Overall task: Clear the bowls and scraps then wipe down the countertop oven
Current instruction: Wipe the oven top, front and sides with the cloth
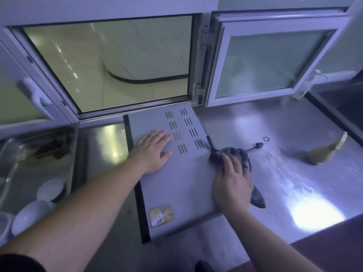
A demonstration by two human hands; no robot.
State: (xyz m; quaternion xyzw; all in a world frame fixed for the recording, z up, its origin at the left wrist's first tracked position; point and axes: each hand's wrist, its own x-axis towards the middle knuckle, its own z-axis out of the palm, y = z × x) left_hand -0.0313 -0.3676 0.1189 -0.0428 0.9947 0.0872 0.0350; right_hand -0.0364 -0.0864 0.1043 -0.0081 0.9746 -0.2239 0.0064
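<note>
Table: steel table (294, 134) under an open hatch window (110, 63).
Sink: bowls (31, 214) well left of the fingers, apparently cleared; scraps there too blurred to name.
Left hand (152, 151): fingers spread flat on the oven (176, 183), likely steadying it.
Right hand (232, 185): fingers curled over a grey cloth (231, 154) at the oven's right edge, wiping.
Cord (253, 147): partly hidden under the cloth.
</note>
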